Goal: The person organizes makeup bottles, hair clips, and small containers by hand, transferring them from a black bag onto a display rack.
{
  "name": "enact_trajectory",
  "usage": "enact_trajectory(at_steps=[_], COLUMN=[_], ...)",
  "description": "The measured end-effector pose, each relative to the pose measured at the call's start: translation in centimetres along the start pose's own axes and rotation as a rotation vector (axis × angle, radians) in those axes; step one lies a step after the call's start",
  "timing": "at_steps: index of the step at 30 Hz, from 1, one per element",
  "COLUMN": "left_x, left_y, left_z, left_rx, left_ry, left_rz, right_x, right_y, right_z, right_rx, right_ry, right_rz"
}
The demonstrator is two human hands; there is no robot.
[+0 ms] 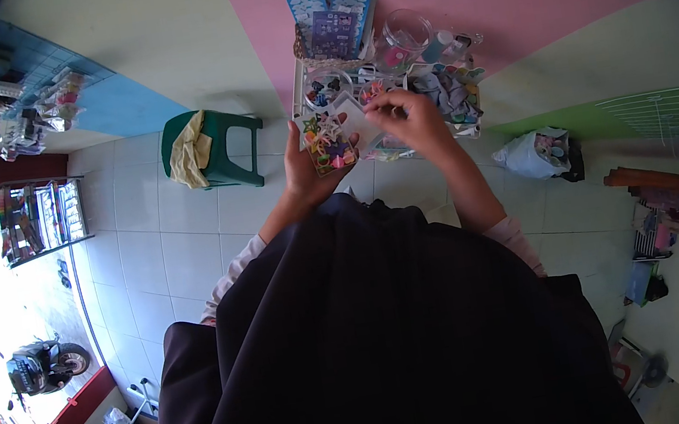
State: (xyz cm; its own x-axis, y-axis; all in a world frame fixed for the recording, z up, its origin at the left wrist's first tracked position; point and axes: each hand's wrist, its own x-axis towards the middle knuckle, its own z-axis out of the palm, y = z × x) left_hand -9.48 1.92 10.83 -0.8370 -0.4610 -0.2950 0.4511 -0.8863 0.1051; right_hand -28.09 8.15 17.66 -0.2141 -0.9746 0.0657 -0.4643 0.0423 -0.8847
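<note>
A small clear box [329,144] full of colourful little pieces, some star-shaped, rests in my left hand [306,165], whose fingers wrap round it from below. Its clear lid [352,115] stands raised at the box's right side. Just right of the lid, my right hand [406,116] is closed in a pinch; whatever its fingertips hold, if anything, is too small to make out. Beyond both hands is a white rack [298,99] with a basket [301,46] of sticker sheets [333,32], a round clear tub [407,31] and grey cloth [446,94].
A green plastic stool [219,155] with a beige cloth [191,153] stands left of the rack. On the floor at right lies a white plastic bag [533,154]. Display racks [40,215] and a motorbike [47,366] are at far left.
</note>
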Motion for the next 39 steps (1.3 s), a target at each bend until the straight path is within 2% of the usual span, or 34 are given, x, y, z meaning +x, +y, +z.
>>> enact_trajectory(at_steps=[4,11,17,26,29,32,35,38,39], left_x=[0.3,0.0,-0.5,-0.6,-0.6,-0.4,-0.9,-1.2,-1.3], left_y=[-0.4,-1.2,-1.1,-1.0,-1.0,-0.7,-0.8,-0.5,-0.5], left_z=[-0.1,-0.2,-0.2,0.0,0.4,-0.8,-0.1,-0.4,-0.5], left_rx=[0.023,0.068,0.055,0.056,0.05,0.004,0.071,0.048,0.05], left_ry=[-0.031,-0.04,-0.061,-0.065,-0.036,-0.108,0.001,0.035,0.04], left_rz=[-0.041,-0.069,-0.092,-0.095,-0.09,-0.09,-0.012,-0.001,-0.002], right_x=[-0.9,-1.0,-1.0,-0.7,-0.6,-0.4,0.6,1.5,1.6], right_y=[-1.7,-2.6,-1.9,-1.8,-2.0,-1.3,1.4,7.2,8.8], right_z=[3.0,4.7,5.3,4.8,4.2,3.2,1.0,-0.7,-0.6], right_rx=[-0.289,-0.405,-0.375,-0.03,0.14,0.48,0.299,-0.205,-0.265], right_ry=[0.018,-0.068,-0.023,0.004,-0.055,-0.01,0.229,0.329,0.318], right_rz=[-0.267,-0.274,-0.257,-0.114,0.026,0.198,0.118,0.159,0.188])
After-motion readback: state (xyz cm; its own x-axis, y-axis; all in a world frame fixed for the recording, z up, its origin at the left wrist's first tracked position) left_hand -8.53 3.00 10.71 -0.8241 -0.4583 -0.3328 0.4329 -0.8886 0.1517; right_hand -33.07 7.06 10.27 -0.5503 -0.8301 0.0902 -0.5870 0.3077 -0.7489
